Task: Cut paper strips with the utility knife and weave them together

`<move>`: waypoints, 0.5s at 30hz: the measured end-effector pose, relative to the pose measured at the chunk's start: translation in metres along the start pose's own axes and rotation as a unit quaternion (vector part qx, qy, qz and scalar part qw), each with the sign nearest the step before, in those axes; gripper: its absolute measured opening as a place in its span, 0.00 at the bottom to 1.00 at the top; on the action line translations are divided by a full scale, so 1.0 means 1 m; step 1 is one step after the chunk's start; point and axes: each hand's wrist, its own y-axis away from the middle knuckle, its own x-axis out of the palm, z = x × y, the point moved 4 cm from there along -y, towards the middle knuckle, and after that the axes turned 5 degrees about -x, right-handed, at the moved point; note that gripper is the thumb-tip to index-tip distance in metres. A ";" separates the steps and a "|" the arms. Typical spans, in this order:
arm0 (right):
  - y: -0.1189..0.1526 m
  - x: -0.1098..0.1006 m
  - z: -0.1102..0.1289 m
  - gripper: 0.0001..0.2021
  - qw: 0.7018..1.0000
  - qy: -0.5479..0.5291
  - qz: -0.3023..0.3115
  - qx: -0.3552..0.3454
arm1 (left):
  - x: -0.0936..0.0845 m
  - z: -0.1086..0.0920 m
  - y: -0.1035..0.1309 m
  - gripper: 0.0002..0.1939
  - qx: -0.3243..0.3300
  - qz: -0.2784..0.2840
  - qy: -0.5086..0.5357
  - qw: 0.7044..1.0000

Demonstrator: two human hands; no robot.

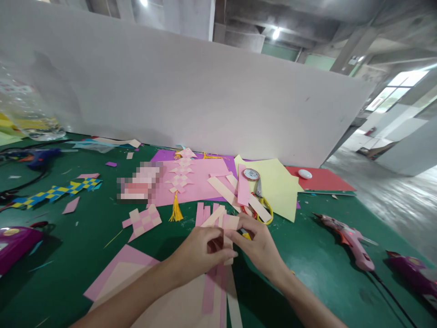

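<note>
Between both hands, over the front middle of the table, is a pale peach paper strip (231, 223). My left hand (205, 250) pinches it from the left with thumb and fingers. From the right, the fingertips of my right hand (254, 241) close on the strip's upper part. Several pink paper strips (210, 291) and peach strips lie under and around the hands, partly hidden by them. Left of the hands rests a small woven pink and peach paper piece (143, 221). Farther back lies a woven paper ornament (180, 175) with a yellow tassel (176, 208).
Yellow-handled scissors (268, 212) and a tape roll (251, 174) lie on papers behind my right hand. A pink glue gun (350, 239) is on the right of the green table (307, 282). A blue and yellow woven strip (56, 192) lies left. A white partition (205, 95) stands behind.
</note>
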 end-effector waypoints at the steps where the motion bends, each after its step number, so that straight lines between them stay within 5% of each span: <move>1: 0.000 0.000 0.000 0.07 1.000 0.001 0.002 0.004 | 0.000 0.000 0.000 0.13 -0.002 0.005 -0.003 1.000; 15: 0.000 -0.001 -0.002 0.12 1.000 0.019 0.005 0.006 | 0.006 0.008 -0.002 0.10 -0.028 0.039 -0.015 0.999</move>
